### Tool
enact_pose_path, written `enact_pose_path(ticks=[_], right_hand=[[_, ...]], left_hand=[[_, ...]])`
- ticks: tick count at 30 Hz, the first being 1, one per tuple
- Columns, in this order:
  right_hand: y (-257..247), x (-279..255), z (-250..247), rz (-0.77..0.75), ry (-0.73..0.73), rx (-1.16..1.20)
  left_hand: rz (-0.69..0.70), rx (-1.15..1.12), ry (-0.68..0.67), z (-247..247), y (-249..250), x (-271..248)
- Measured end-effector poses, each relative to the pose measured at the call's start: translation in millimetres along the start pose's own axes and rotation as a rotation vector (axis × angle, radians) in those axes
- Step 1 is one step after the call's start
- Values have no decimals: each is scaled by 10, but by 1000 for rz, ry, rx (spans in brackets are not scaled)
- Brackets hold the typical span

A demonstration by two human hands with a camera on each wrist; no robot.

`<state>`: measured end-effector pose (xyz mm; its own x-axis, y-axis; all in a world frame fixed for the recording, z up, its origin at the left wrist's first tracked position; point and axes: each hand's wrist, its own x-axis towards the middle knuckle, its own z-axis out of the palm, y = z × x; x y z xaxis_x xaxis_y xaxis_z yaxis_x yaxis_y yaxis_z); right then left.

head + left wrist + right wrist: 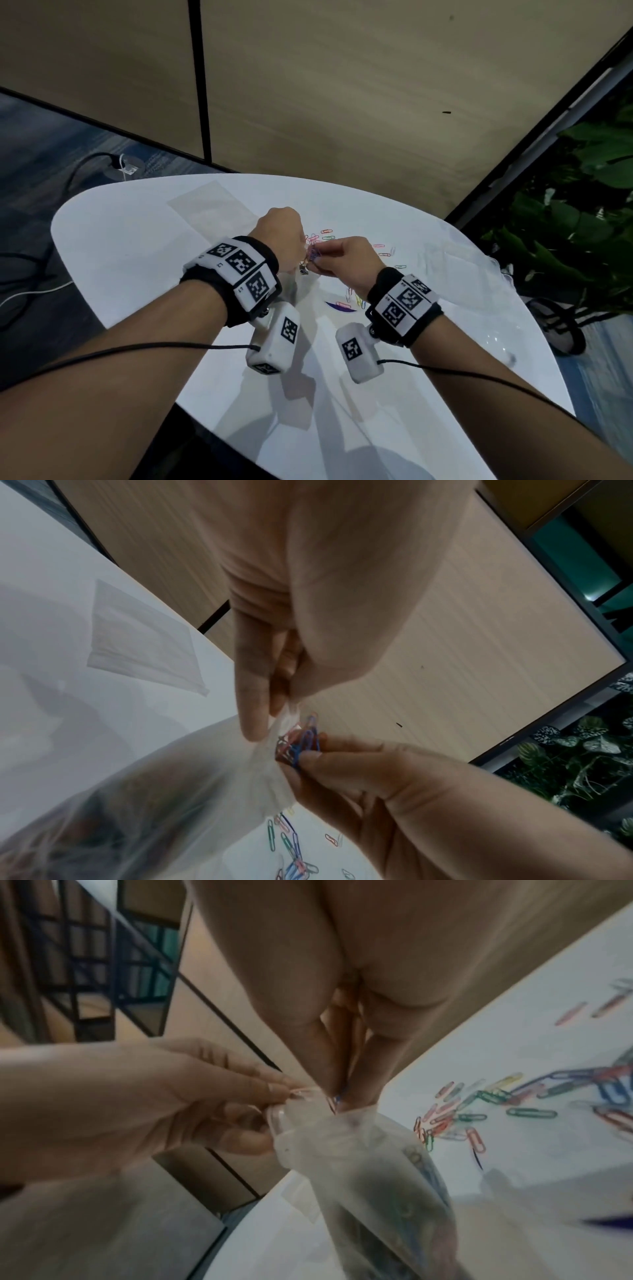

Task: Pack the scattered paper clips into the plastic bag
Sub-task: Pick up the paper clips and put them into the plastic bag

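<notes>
The plastic bag (377,1172) is held up above the white table (137,260) by its mouth, pinched in the left hand (279,233) so it gapes, while a bunch of paper clips (301,744) is gripped by the right hand (346,260) at that mouth for dropping in, with more clips (479,1104) left scattered on the table beyond the bag

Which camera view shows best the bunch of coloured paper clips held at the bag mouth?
The left wrist view: the bunch of coloured paper clips is large and unhidden. In the head view it is tiny; in the right wrist view fingers cover nearly all.
</notes>
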<state>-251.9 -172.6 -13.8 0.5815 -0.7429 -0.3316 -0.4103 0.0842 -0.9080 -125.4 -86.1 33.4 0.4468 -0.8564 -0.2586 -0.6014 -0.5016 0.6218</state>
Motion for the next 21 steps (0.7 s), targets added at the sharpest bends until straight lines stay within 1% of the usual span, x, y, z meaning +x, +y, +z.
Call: enact_pose_path(ticks=[1,3,4,5,6,7,8,9,10,12,13,14,16,19,21], right_hand=[[-22,4,12,-52,-44,-146],[-112,-31,10,-149,-190,-445],[-145,-26,-21,-179,-218,-505],[-188,-20,-69,-188,-216,-482],[-210,5,-130,-175,-178,-406],[-180,89,-228,-152,-108,-327],[-115,209,-350,-126,-23,-278],[-15,337,-482,-97,67,-286],[114,469,-630,-53,158,-375],[397,678,-911,75,296,-652],[530,742,-1016,151,326,-740],[642,778,-1098,216,326,-776],[824,877,-1201,270,311,-804],[910,1028,-1147,278,284,-817],[843,1093,-953,229,282,-846]], left_hand=[[-2,-5,6,-7,-3,3],[0,-18,15,-22,-12,7],[1,-23,16,-32,-18,3],[3,-24,17,-42,-29,5],[6,-22,17,-53,-50,11],[7,-18,17,-69,-78,17],[4,-16,13,-91,-114,16],[-1,-21,12,-119,-160,17],[-7,-33,14,-152,-213,21],[-21,-54,29,-222,-328,23],[-30,-62,36,-257,-388,18],[-39,-69,41,-290,-442,12],[-51,-72,48,-349,-527,2],[-49,-56,69,-401,-592,19],[-47,-41,73,-424,-625,26]])
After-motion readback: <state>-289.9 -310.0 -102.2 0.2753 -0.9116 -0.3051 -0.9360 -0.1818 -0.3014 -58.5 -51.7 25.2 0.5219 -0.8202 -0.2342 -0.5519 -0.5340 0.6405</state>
